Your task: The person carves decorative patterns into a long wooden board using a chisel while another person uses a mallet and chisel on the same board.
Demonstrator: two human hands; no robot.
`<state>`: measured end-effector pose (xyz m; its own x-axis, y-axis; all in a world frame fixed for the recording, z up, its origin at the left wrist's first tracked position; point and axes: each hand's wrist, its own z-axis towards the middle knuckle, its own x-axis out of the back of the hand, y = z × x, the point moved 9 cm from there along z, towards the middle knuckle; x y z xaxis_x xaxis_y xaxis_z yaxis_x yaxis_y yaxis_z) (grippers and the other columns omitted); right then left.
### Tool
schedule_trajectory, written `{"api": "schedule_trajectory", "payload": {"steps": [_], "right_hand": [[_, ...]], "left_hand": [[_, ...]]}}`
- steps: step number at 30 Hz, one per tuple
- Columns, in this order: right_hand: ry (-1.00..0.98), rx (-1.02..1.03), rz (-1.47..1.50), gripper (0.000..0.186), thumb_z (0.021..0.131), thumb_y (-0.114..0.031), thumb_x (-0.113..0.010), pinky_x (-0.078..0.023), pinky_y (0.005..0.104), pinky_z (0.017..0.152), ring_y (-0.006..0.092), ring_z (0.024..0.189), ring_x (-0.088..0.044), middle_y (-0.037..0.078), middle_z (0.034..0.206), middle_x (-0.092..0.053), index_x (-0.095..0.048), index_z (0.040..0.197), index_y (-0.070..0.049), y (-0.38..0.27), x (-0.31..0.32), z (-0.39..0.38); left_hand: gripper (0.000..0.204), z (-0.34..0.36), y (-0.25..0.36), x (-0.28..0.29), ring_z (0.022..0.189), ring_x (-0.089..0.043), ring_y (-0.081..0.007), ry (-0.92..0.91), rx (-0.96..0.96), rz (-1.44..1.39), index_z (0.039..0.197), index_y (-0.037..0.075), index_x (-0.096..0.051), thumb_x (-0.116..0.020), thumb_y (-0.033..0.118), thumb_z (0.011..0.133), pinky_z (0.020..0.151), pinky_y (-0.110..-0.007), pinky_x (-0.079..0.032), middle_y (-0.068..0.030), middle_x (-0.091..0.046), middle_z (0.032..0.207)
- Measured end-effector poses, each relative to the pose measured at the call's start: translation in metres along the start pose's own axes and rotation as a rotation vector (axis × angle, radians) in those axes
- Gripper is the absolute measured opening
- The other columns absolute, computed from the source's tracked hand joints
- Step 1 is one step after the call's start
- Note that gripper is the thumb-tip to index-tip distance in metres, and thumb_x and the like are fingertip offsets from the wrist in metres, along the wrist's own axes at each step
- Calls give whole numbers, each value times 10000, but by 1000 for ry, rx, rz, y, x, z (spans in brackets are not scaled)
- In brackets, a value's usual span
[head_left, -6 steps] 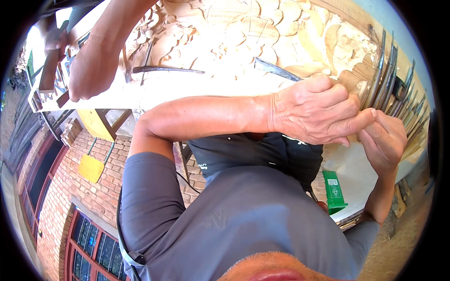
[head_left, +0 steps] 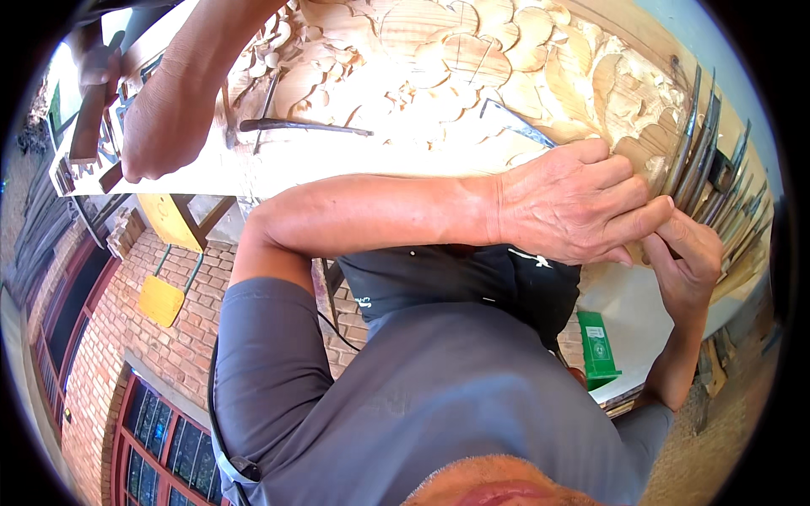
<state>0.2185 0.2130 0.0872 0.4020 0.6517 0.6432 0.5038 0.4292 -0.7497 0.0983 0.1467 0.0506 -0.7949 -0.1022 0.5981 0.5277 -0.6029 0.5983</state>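
A carving chisel [head_left: 525,126] has its flat metal blade over the carved wooden panel [head_left: 396,25], pointing to the far left. My left hand [head_left: 578,202] reaches across from the left with curled fingers closed around the chisel, covering its handle. Close against its fingertips is my right hand [head_left: 688,261], fingers pinched together; what they hold is hidden. A dark-handled carving tool [head_left: 308,127] lies on the panel to the left. At the far left, another person's hand [head_left: 169,126] is closed near the panel's corner.
Several carving tools [head_left: 704,143] stand in a row along the right side. A second hand [head_left: 97,67] at the upper left holds a wooden block [head_left: 89,126]. A yellow chair [head_left: 162,299] stands on the brick floor, and a green bin [head_left: 597,350] is at lower right.
The chisel blade has shifted a little to the right and nearer, along with my left hand. My right hand has moved slightly left. The view has shifted a little.
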Motion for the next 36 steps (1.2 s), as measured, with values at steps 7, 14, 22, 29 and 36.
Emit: {"api": "schedule_trajectory", "payload": {"steps": [7,14,22,29,36], "right_hand": [[-69,-149,100,157,884,112,-778,-487,305,620,192,644,-644,110,782,-681,-772,1033,65,15,2,17],[-45,218,-94,158,841,80,-818,-458,376,545,284,598,-664,123,754,-673,-800,985,18,-43,22,25],[113,-196,216,135,927,60,-803,-556,323,668,191,712,-725,151,849,-768,-803,1061,52,-41,-52,-115],[308,-275,293,263,1023,33,-759,-580,300,761,144,828,-716,129,990,-797,-779,1284,52,-48,-95,-188],[401,-248,123,259,998,82,-767,-578,297,784,160,849,-726,129,988,-787,-786,1254,52,-46,-93,-172]], "left_hand": [[728,1,-15,-2,835,-587,-246,57,95,-123,1476,22,-609,-691,543,974,715,-380,-462,-57,-590,998],[630,-1,14,23,826,-630,-188,205,-58,239,1506,30,-624,-667,449,1036,704,-344,-447,-67,-688,1147],[607,-61,111,17,819,-626,-171,95,-77,169,1432,34,-681,-744,449,994,692,-325,-442,-52,-706,1095],[511,-72,135,6,728,-548,-215,-20,-136,-73,1103,71,-683,-721,568,991,654,-371,-438,-32,-539,844],[578,-35,102,-1,640,-577,-222,-39,-247,-32,765,135,-558,-703,647,991,568,-377,-467,-20,-509,722]]}}
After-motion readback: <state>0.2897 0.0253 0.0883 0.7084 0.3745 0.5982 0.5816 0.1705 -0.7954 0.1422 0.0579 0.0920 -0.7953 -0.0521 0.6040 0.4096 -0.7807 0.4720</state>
